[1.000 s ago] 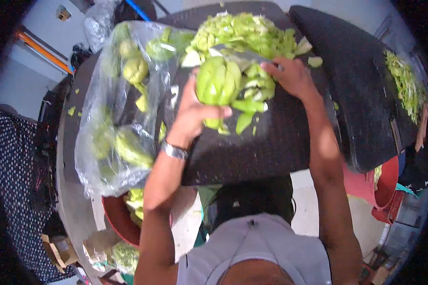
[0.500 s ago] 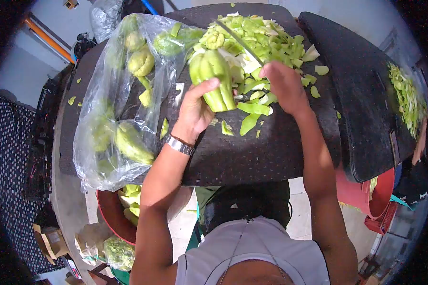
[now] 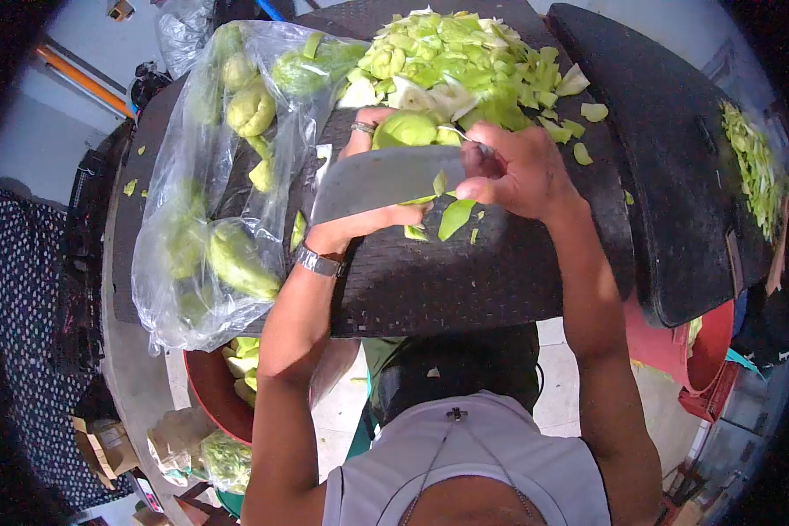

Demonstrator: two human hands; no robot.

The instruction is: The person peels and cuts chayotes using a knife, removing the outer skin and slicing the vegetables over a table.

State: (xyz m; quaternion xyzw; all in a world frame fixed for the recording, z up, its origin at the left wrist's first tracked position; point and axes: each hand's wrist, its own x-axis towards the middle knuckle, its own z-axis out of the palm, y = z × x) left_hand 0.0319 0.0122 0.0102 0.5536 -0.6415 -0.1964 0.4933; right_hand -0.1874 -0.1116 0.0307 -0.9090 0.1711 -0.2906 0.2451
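My left hand [image 3: 359, 219] is wrapped round a green chayote [image 3: 405, 129], partly hidden behind the blade. In my right hand [image 3: 522, 171] is a knife [image 3: 386, 181], its broad blade lying flat across the front of the chayote and pointing left. A small piece of peel clings near the blade's edge. Just beyond both hands rises a heap of green peelings and pale slices [image 3: 465, 61]. Loose peel [image 3: 456, 218] lies below the knife on the dark board [image 3: 447, 280].
A clear plastic bag [image 3: 210, 197] with several chayotes lies on the left. A second dark board [image 3: 657, 158] with shreds [image 3: 754, 171] is at the right. Below the edges stand a red tub [image 3: 203, 386] at left and another red container [image 3: 714, 346] at right.
The knife has swung from pointing up and away to lying across the chayote, its blade toward the left. My left hand has turned the chayote, and both hands are closer together.
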